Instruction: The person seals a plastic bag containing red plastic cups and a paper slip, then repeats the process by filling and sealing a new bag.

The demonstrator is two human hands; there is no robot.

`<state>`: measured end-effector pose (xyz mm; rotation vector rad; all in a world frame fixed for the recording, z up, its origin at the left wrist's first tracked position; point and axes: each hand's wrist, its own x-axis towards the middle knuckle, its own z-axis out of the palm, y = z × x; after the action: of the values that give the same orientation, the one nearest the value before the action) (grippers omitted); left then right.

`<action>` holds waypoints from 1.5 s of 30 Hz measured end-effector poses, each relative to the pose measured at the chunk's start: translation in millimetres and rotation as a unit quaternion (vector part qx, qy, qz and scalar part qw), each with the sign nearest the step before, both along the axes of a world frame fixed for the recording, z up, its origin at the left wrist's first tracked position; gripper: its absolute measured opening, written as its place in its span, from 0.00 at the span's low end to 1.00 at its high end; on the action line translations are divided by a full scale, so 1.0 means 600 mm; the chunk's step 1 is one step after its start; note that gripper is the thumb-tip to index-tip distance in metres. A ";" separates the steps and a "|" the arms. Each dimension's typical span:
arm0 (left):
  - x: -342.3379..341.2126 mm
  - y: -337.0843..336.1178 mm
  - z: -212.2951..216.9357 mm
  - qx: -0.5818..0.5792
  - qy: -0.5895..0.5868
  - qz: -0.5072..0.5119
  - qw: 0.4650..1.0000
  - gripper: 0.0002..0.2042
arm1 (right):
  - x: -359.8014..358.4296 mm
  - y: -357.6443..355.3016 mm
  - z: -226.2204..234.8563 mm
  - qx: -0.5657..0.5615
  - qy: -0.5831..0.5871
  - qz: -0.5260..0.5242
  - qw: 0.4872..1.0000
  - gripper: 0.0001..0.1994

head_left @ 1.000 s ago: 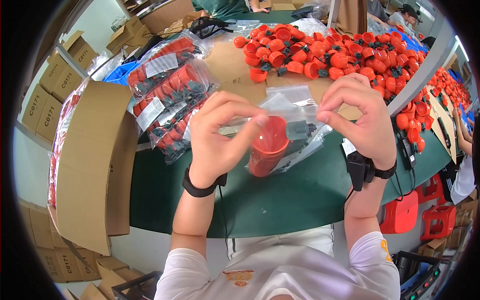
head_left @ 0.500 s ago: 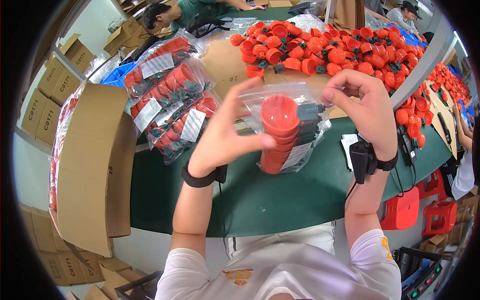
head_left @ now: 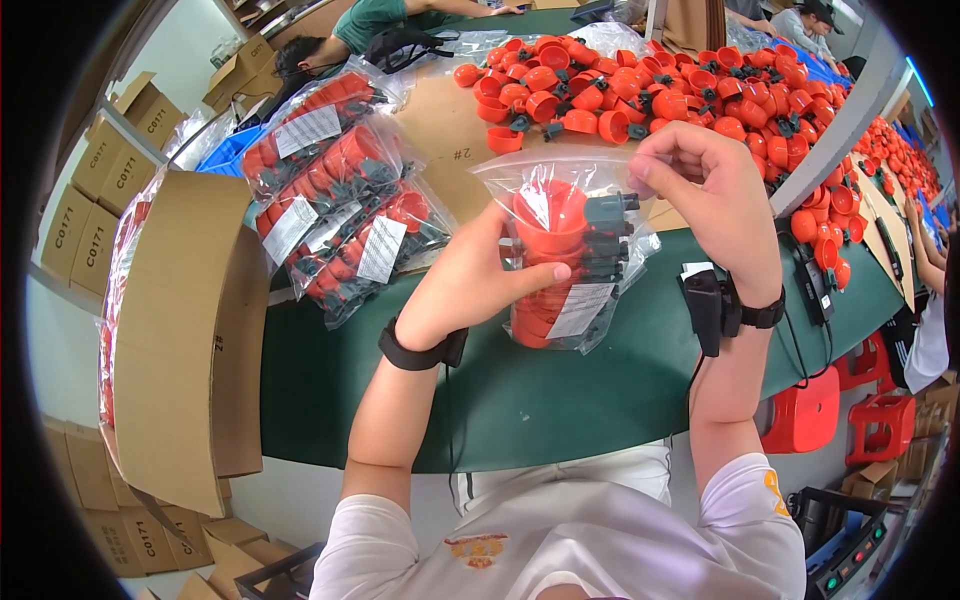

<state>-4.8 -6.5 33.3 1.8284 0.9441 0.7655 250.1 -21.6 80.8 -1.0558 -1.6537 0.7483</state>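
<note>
Your left hand (head_left: 480, 285) has risen off the green table (head_left: 560, 400) since a second ago and now cups the clear plastic bag (head_left: 565, 250) from the side, thumb laid flat across its front; the bag stands upright in the air before you rather than low by your chest; your right hand (head_left: 705, 190) has moved up to the bag's top edge, fingers pinched narrow on the mouth, so to my eye the filling is done and you are at the closing; the stack of orange caps (head_left: 545, 250) sits inside as one nested column, smooth and glossy, with dark grey fittings (head_left: 605, 235) beside it and a white label (head_left: 580, 310) low on the crinkled film; just left of you lie filled bags (head_left: 340, 200) of the same kind, labelled, soft and lumpy, against a brown corrugated carton (head_left: 180, 330); farther off, past a cardboard sheet (head_left: 450, 130), a heap of loose orange caps (head_left: 650, 90) covers the table; another person (head_left: 390, 20) bends over the far end.
</note>
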 end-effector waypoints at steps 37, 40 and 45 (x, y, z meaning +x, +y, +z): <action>-0.056 0.032 0.019 -0.074 -0.365 0.102 0.922 0.25 | -0.014 0.005 -0.008 -0.023 -0.128 0.063 0.990 0.14; -0.063 0.035 0.017 -0.074 -0.392 0.112 0.910 0.24 | -0.017 -0.001 0.002 -0.027 -0.123 0.072 0.989 0.14; -0.066 0.039 0.016 -0.065 -0.450 0.157 0.877 0.17 | -0.009 -0.020 0.002 -0.048 -0.179 0.151 0.971 0.22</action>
<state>-44.4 16.9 42.8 0.9867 0.6265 1.5294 244.6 -33.5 82.0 -1.0646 -2.1402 0.8772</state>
